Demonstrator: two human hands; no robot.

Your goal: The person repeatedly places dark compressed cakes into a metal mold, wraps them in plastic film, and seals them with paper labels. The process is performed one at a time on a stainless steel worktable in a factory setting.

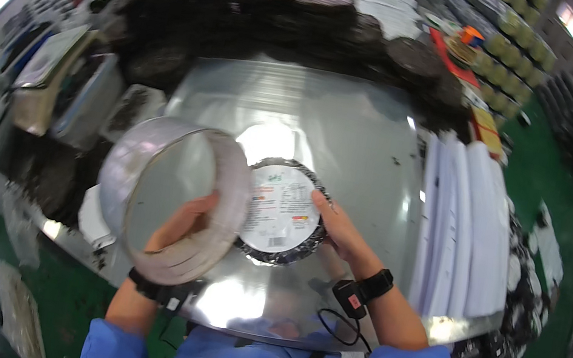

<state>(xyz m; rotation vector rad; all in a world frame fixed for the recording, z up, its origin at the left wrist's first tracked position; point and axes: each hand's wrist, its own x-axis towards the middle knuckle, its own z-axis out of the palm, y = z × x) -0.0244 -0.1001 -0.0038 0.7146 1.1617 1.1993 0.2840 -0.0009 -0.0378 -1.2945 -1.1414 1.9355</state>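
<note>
My left hand (pixel 186 221) is at a wide pale grey ring (pixel 117 178), open at both ends and tilted over the left part of the metal tabletop (pixel 363 135). Through the ring's opening I see the hand, its fingers partly hidden at the right wall; it appears to grip the ring. Just right of the ring is a round dark pack in shiny clear wrap (pixel 273 262), seemingly dried seaweed. A round white label (pixel 281 207) bearing print covers most of its face. My right hand (pixel 343 229) holds the pack's right edge, thumb on top, other fingers underneath.
Stacks of dark round cakes (pixel 251 17) line the table's far side. Long white sheets or bags (pixel 462 227) lie along the right edge. At left stand bins (pixel 91 98) and a small white tub (pixel 135 109). A cable (pixel 334 334) hangs from my right wrist device.
</note>
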